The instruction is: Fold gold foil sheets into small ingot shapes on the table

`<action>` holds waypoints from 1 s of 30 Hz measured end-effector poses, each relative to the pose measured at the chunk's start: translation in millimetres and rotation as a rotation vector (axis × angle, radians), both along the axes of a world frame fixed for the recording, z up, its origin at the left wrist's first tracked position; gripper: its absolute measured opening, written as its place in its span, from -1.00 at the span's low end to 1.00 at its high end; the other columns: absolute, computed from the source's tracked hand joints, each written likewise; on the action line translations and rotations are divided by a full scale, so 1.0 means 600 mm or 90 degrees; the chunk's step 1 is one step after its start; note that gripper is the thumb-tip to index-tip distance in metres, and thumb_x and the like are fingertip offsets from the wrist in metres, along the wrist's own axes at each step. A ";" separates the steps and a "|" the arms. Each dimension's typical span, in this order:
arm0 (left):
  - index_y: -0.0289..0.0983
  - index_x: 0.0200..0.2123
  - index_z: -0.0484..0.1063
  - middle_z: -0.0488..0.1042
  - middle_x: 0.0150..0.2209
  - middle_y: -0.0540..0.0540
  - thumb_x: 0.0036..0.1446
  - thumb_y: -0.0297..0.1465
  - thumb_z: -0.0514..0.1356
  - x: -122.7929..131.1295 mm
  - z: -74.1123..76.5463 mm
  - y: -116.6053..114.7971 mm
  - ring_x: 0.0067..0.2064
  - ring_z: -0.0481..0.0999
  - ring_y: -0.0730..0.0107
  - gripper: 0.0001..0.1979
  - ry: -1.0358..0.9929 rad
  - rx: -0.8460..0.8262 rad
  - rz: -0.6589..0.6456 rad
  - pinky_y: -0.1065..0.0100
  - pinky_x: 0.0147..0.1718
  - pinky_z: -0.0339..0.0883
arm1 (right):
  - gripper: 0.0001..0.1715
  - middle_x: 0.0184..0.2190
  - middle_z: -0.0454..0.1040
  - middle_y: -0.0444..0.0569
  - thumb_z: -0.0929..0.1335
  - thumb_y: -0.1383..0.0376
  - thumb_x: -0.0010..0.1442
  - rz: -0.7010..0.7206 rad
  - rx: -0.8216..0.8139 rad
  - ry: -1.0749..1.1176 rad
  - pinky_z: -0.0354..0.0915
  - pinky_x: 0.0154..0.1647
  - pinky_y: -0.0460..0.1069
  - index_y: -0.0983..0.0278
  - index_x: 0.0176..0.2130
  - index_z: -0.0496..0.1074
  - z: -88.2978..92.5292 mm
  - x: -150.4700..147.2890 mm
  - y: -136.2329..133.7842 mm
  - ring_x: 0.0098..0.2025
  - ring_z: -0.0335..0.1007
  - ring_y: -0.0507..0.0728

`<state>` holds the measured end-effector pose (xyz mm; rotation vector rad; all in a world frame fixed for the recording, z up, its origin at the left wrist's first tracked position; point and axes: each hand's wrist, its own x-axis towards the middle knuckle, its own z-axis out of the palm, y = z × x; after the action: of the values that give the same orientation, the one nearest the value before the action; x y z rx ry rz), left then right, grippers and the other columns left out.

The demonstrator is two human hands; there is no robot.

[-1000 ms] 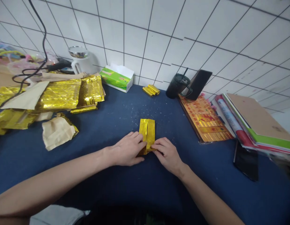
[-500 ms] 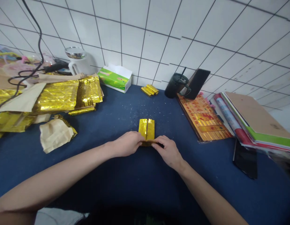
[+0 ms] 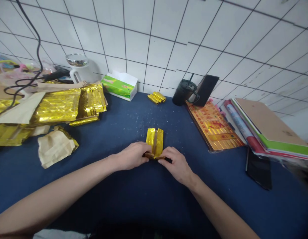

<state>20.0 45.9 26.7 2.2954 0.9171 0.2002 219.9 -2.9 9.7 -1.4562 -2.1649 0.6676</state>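
A small sheet of gold foil paper (image 3: 158, 143) lies on the blue tabletop, its two sides folded in toward a brown strip along the middle. My left hand (image 3: 134, 155) pinches its near left corner between thumb and fingers. On the near right corner, my right hand (image 3: 174, 162) has a like pinch. The near edge is bent up between the hands and shows brown paper backing. Farther back, by the wall, rests a little group of folded gold pieces (image 3: 156, 97).
To the left are stacked gold foil sheets (image 3: 56, 106) and a crumpled paper piece (image 3: 55, 147). A tissue pack (image 3: 119, 87), a white mug (image 3: 79, 71) and a black cup (image 3: 184, 93) stand by the wall. Right are an orange packet (image 3: 216, 126), folders (image 3: 270, 122) and a phone (image 3: 259, 169).
The near edge of the gold paper is bent differently, with its brown corners now turned outward under my fingers. Both hands keep their pinch. The whole view has shifted slightly.
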 end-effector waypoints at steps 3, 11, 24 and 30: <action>-0.24 -0.34 0.41 0.43 -0.31 0.01 0.01 -0.52 0.16 -0.004 -0.003 -0.003 -0.21 0.40 0.37 -0.89 -0.039 0.012 -0.039 0.38 -0.21 0.22 | -0.89 -0.38 0.40 -0.13 0.34 0.34 0.09 0.018 0.042 -0.015 0.24 -0.23 0.00 0.16 -0.33 0.47 -0.005 0.003 -0.006 -0.29 0.28 0.06; -0.22 -0.29 0.46 0.47 -0.28 0.02 0.01 -0.57 0.14 -0.007 0.004 0.000 -0.21 0.44 0.42 -0.79 -0.057 -0.008 -0.034 0.41 -0.19 0.25 | -0.85 -0.37 0.43 -0.13 0.32 0.39 0.10 0.008 0.022 0.012 0.25 -0.20 0.01 0.17 -0.33 0.46 -0.001 0.004 -0.005 -0.28 0.31 0.06; -0.25 -0.31 0.39 0.46 -0.38 0.00 0.04 -0.45 0.09 0.004 0.006 0.005 -0.33 0.45 0.36 -0.87 0.048 -0.073 0.107 0.40 -0.36 0.24 | -0.93 -0.44 0.42 -0.11 0.31 0.39 0.05 -0.139 -0.057 0.042 0.25 -0.27 0.01 0.24 -0.38 0.37 0.002 -0.006 0.002 -0.35 0.33 0.08; -0.23 -0.35 0.35 0.42 -0.42 0.04 0.01 -0.41 0.11 0.004 0.006 0.007 -0.38 0.42 0.40 -0.91 0.038 -0.095 0.108 0.42 -0.41 0.21 | -0.85 -0.50 0.38 -0.13 0.27 0.34 0.11 -0.116 -0.025 0.025 0.23 -0.32 -0.01 0.23 -0.50 0.31 0.007 -0.009 -0.006 -0.38 0.29 0.07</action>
<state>22.5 50.0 30.2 2.0970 1.1206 0.1324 214.7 -6.7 14.1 -1.6229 -1.9702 0.6700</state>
